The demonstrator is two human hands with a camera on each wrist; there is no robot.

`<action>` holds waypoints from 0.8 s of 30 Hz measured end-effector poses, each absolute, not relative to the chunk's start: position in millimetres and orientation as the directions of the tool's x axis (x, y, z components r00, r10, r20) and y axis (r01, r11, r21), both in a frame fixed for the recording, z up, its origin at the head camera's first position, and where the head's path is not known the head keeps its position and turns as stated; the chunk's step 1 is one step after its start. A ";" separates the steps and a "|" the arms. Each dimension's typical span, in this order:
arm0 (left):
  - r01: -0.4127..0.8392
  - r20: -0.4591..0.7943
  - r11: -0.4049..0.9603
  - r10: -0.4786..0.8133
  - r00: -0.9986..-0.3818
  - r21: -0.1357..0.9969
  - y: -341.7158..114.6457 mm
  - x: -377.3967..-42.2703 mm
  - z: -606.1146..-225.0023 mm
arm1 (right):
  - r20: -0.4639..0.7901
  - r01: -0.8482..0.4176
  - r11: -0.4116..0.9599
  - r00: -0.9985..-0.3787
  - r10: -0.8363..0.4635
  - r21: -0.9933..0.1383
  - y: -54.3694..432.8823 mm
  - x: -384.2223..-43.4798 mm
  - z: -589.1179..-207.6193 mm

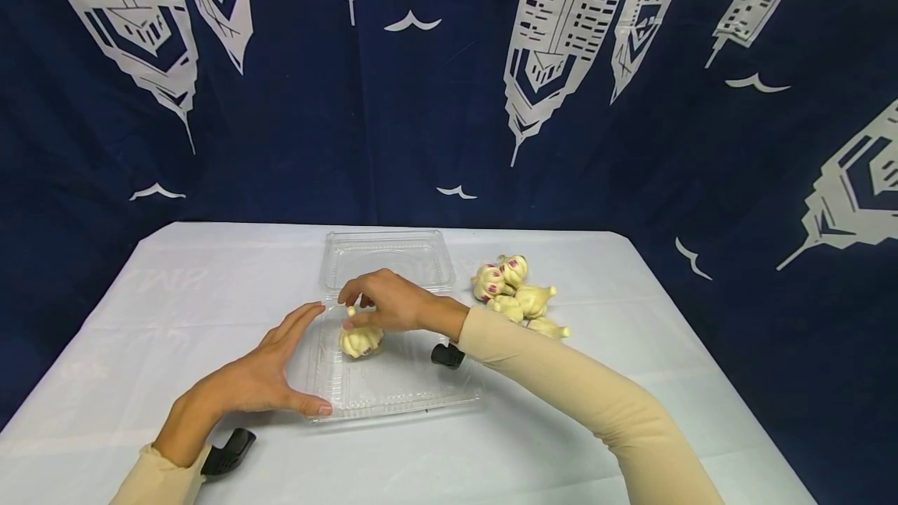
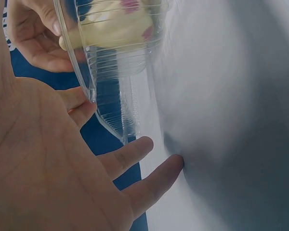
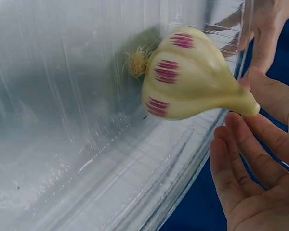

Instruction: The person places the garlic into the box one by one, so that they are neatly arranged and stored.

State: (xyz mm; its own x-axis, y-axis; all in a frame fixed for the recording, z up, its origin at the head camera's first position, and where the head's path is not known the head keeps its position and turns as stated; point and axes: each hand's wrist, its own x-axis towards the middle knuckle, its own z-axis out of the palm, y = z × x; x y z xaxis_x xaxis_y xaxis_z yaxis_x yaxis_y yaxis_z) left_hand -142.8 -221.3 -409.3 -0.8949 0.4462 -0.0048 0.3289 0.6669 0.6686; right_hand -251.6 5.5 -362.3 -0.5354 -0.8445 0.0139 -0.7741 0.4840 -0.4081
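A garlic bulb (image 3: 188, 77), cream with purple streaks and a tuft of roots, sits at the left inside of a clear plastic clamshell container (image 1: 421, 388). My right hand (image 1: 389, 301) reaches in from the right and pinches the bulb's stem between thumb and fingers (image 3: 241, 130). Its roots point at the container's floor in the right wrist view. My left hand (image 1: 259, 372) stands at the container's left side, thumb and fingers spread along the rim. In the left wrist view, two of its fingertips (image 2: 176, 163) reach down close to the tabletop.
The container's lid (image 1: 386, 256) lies folded back behind its base. Several more garlic bulbs (image 1: 533, 300) are heaped to the right of the lid. A white cloth (image 1: 182, 294) covers the table, with a dark blue printed curtain (image 1: 435, 115) behind it.
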 end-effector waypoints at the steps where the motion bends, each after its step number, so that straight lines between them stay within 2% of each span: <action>1: 0.333 -0.001 0.666 0.448 -0.894 0.668 -221.1 -142.7 -409.4 | 0.020 -0.771 0.481 -0.537 -0.843 -0.417 7.5 -251.2 -361.5; 10: 0.333 0.001 0.669 0.446 -0.895 0.665 -220.7 -142.5 -409.9 | 0.103 -0.712 0.432 -0.573 -0.813 -0.554 34.7 -242.7 -350.9; 17: 0.335 0.010 0.667 0.440 -0.898 0.665 -221.5 -142.7 -411.6 | 0.211 -0.694 0.410 -0.624 -0.752 -0.592 63.9 -237.9 -346.5; 24: 0.338 0.015 0.658 0.444 -0.896 0.673 -221.6 -142.8 -412.4 | 0.255 -0.667 0.419 -0.673 -0.694 -0.616 95.5 -234.8 -350.7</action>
